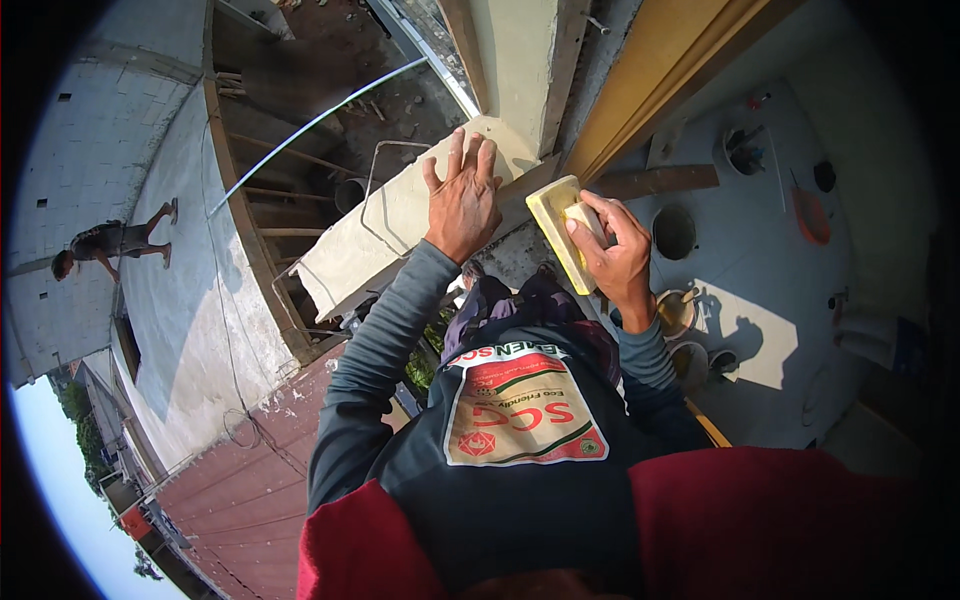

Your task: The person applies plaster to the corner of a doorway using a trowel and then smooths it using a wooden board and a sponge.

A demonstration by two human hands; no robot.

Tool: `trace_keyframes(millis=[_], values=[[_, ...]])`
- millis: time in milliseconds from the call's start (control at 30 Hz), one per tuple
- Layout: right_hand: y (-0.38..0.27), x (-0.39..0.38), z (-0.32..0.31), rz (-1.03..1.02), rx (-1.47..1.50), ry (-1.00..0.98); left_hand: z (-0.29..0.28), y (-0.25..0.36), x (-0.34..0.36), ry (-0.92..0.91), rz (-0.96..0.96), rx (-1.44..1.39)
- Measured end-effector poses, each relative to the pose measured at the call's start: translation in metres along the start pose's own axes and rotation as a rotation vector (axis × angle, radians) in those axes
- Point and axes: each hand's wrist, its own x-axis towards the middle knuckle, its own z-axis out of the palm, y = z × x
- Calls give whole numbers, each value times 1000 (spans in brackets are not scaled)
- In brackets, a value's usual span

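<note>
My left hand (464, 205) lies with its fingers spread on the top of a narrow, cream plastered ledge (360, 235). In my right hand (622, 258) is a yellow plastering float (556, 228), gripped by its handle; its flat face is turned toward the ledge and stands apart from my left hand. A bent metal rod (372, 172) sticks out from the ledge, left of my left hand. Beyond my hands a cream plastered column (512, 60) rises from the ledge's far end, beside a brown wooden frame (670, 80).
On the right, a lower floor holds a dark bucket (674, 232), an orange basin (812, 217) and several other containers. A wooden plank (655, 182) juts out there. To the left, past a pale pipe (320, 115) and a deep drop, another person (125, 240) bends over a concrete slab.
</note>
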Motion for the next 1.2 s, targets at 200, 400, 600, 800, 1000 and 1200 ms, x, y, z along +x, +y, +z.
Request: trace_keyframes(millis=[200,400,600,800,1000,1200], values=[[-1,1,-1,-19,2,-16,15,-3,-2,66,41,-39],[1,1,-1,-21,18,-17,20,-4,13,119,44,-26],[1,0,-1,-12,21,-23,32,-7,20,138,58,114],[-1,-1,-2,-12,3,-27,16,-7,22,62,69,50],[1,-2,-1,-4,10,-26,27,-12,21,149,74,5],[0,-3,1,10,25,-21,4,-8,27,-8,-9,-183]])
